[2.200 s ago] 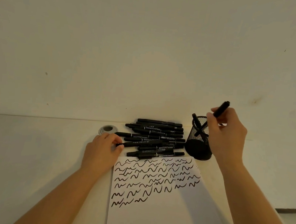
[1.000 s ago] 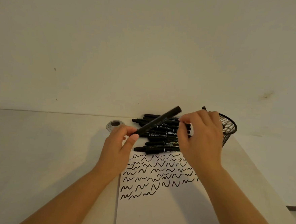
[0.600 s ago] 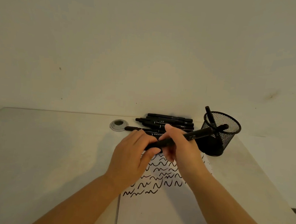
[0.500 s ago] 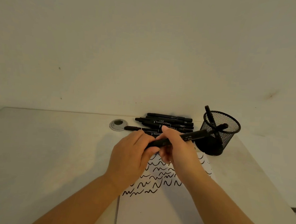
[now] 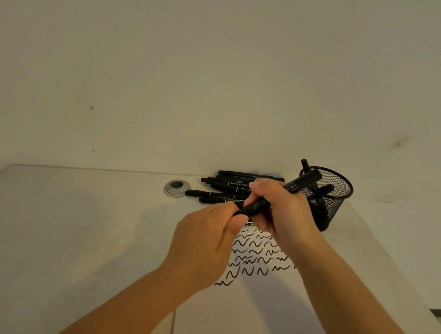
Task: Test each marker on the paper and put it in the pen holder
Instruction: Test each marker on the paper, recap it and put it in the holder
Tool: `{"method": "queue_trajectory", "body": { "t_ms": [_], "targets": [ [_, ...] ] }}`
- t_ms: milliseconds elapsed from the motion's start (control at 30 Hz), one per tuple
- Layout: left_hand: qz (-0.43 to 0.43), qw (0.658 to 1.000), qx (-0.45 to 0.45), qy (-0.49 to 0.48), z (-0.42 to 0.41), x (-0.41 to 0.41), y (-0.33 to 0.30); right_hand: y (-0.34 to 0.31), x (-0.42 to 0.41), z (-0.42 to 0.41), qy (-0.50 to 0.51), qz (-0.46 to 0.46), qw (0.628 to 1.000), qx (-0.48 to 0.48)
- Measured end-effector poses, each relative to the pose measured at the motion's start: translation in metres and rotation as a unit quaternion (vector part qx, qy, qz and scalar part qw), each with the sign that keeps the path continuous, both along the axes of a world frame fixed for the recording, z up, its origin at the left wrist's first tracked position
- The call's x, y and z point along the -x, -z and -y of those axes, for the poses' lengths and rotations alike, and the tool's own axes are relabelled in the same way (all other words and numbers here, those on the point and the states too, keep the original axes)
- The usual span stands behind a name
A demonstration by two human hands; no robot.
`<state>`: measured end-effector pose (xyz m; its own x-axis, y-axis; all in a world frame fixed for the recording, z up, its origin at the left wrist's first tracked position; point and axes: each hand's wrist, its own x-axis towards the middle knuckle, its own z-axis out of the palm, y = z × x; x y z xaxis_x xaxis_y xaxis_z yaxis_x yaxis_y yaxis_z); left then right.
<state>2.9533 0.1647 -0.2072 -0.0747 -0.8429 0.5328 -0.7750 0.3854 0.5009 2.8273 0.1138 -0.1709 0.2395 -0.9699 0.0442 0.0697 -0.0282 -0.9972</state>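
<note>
The left hand (image 5: 203,246) is pinching the near, lower end of a black marker (image 5: 277,197) between thumb and curled fingers, and the right hand (image 5: 281,213) is wrapping its fingers round the middle of the barrel just beyond. The marker is being held in the air above the far end of the paper (image 5: 253,312), its long axis running from the left fingertips up and away to the right, with the far end pointing at the rim of the mesh pen holder (image 5: 329,200). That axis is what the next move seems to depend on: a pull along it by the left hand would take the cap off (if the pinched end is the cap, which is not clear here). The scribbled test lines are lying directly beneath the hands. Untested markers (image 5: 228,191) are lying in a pile against the table's (image 5: 80,222) far edge, behind the hands, and the holder is standing toward its right edge.
</note>
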Motion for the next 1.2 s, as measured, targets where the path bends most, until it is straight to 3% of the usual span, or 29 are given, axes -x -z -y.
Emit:
{"method": "queue_trajectory", "body": {
  "t_ms": [133,233,400,533,600,700,833,967,1100,1133,1167,1200],
  "targets": [
    [-0.072,0.997,-0.014,-0.028,-0.017,-0.001,-0.004,-0.003,-0.004,-0.008,0.007,0.033,0.999,-0.026],
    [0.034,0.994,0.060,-0.079,-0.028,-0.014,-0.016,-0.006,-0.010,-0.017,-0.021,0.039,0.999,-0.027],
    [0.204,0.956,0.178,-0.111,-0.041,-0.039,-0.037,-0.015,-0.013,-0.028,-0.106,0.075,0.988,-0.085],
    [0.221,0.964,0.118,-0.085,-0.056,-0.034,-0.036,-0.012,-0.006,-0.037,-0.123,0.072,0.982,-0.126],
    [0.178,0.980,0.051,-0.067,-0.062,-0.027,-0.035,-0.010,-0.004,-0.040,-0.106,0.062,0.984,-0.132],
    [0.047,0.998,-0.038,-0.030,-0.065,-0.018,-0.027,-0.006,-0.004,-0.045,-0.075,0.022,0.986,-0.145],
    [-0.135,0.981,-0.133,0.026,-0.071,-0.010,-0.017,0.002,0.002,-0.051,-0.046,0.030,0.996,-0.074],
    [-0.275,0.920,-0.265,0.083,-0.074,-0.007,-0.009,0.012,0.007,-0.054,-0.094,0.037,0.995,-0.012],
    [-0.494,0.767,-0.405,0.066,-0.077,-0.040,-0.004,0.011,0.041,-0.028,-0.020,0.219,0.975,-0.036],
    [-0.509,0.749,-0.419,0.057,-0.076,-0.049,-0.002,0.011,0.049,-0.024,0.004,0.201,0.980,-0.012],
    [-0.494,0.754,-0.429,0.053,-0.075,-0.054,0.001,0.011,0.053,-0.023,0.010,0.161,0.987,0.015],
    [-0.446,0.784,-0.428,0.053,-0.074,-0.054,0.006,0.013,0.051,-0.024,0.003,0.102,0.994,0.038]
  ]
}}
